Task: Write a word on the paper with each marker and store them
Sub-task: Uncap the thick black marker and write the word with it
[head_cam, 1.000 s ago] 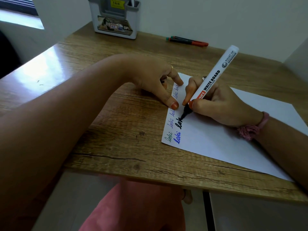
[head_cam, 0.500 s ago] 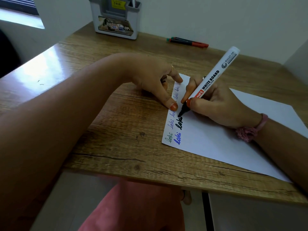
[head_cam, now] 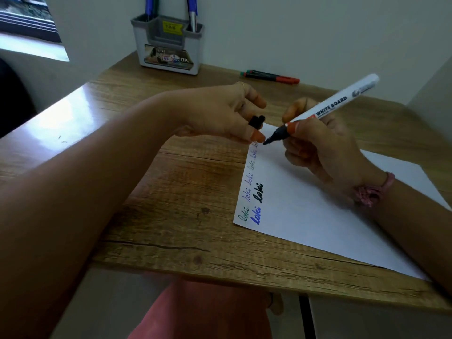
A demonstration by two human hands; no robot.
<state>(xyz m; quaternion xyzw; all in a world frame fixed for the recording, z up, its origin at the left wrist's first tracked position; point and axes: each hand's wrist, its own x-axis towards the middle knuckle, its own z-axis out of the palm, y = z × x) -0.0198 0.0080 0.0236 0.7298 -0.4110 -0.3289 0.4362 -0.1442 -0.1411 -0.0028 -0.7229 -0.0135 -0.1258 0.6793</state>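
Marker looks light and rigid, a smooth white barrel likely a little slick, so the hold belongs low near the black tip, where the right hand clenches it now, tip lifted just above the far edge of the paper. The left hand, just beside that edge, pinches the small black cap. Printing on the barrel reads WHITE BOARD. Near the paper's left edge sits a bold black word. Beyond the paper, on the counter, stands a grey holder.
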